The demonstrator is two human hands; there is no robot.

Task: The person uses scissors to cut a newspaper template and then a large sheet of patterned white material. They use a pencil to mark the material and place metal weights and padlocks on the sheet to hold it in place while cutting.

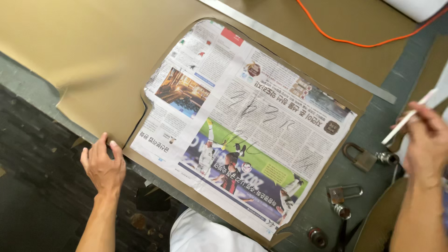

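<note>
My left hand (pixel 103 167) lies flat, fingers spread, pressing the near-left edge of the tan sheet (pixel 93 56), just left of the newspaper pattern (pixel 242 126). The newspaper pattern lies flat on the tan sheet, a dark traced line following its outline. Beyond the pattern, a long metal ruler (pixel 298 49) runs diagonally; an orange cable (pixel 345 41) curves farther out. Right of the pattern, two padlocks (pixel 361 157) rest on the grey table (pixel 368 126). My right hand (pixel 424 142), well right of the pattern, is closed around a thin white marking stick (pixel 408 116).
</note>
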